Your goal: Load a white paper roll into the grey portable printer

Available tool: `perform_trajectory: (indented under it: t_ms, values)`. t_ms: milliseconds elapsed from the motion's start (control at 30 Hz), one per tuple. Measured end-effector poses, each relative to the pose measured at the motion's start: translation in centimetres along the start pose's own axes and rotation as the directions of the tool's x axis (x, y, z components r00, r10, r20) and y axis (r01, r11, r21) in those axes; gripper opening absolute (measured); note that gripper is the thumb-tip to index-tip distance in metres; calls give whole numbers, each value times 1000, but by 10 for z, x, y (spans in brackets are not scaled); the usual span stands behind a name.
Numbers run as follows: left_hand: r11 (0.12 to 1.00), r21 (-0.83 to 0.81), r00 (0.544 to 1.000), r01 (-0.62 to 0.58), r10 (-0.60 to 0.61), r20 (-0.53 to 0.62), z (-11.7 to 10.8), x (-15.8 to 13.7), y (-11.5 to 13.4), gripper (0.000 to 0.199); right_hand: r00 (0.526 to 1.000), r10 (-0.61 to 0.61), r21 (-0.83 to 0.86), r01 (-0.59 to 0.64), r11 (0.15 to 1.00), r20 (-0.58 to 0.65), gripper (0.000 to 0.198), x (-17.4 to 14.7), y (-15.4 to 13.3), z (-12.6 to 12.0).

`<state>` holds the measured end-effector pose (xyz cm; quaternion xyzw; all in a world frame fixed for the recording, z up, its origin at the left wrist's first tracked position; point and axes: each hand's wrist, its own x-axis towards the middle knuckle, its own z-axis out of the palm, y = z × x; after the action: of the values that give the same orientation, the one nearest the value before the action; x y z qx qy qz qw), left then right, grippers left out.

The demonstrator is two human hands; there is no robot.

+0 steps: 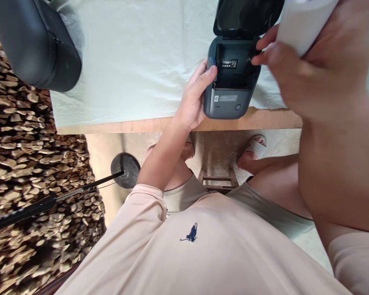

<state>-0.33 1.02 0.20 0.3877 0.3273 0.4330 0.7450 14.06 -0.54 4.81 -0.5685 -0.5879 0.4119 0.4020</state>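
A dark grey label printer [229,100] with its black lid [247,18] raised is tilted near the table's front edge. Its inner compartment faces up and shows a small white printed label. My left hand [192,96] grips the printer's left side, the thumb over the rim. My right hand [320,78] is closed around a smooth white object [304,26], partly cut off by the top of the view; I cannot make out its kind. Two fingertips of that hand reach to the right inner wall of the compartment.
A black rounded case [46,49] stands at the table's left end beside crumpled clear plastic [70,22]. A pale cloth [126,57] covers the wooden table [135,125]. Stacked firewood [33,164], a stand with a round black base [126,164] and a wooden stool [218,179] are below.
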Motion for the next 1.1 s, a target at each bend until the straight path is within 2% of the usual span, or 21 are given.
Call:
perform_trajectory:
  t_ms: [33,67,100,233,400,500,633,767,900,1100]
  values:
    - [1000,-18,1000,-4,4,0,0,0,0,17,991,-128,-174,133,976,42,45,0,1,1]
    - [999,-35,1000,-5,5,0,0,0,0,17,969,-230,-316,248,916,92,43,0,4,1]
    - [999,-50,1000,-4,4,0,1,0,1,17,952,-281,-414,306,857,123,43,1,7,1]
    - [997,-78,1000,21,-22,-10,4,-1,3,19,955,-253,-558,296,775,155,45,4,13,-1]
    - [985,-123,978,122,-140,-157,10,-1,6,24,983,-147,-717,178,674,106,38,6,13,-1]
    - [983,-131,974,132,-153,-167,10,-1,5,33,991,-99,-763,136,632,95,37,7,13,0]
    - [992,-67,992,110,-114,-56,4,0,1,21,994,-75,-790,106,604,76,38,9,16,0]
    - [999,-26,999,45,-44,15,1,0,-1,23,993,-111,-802,102,589,45,37,8,16,-1]
    - [999,35,999,31,-31,12,1,0,0,22,991,-130,-808,99,581,29,38,8,19,2]
    - [995,90,999,40,-39,-19,-1,-1,0,26,991,-115,-796,127,591,73,34,12,28,3]
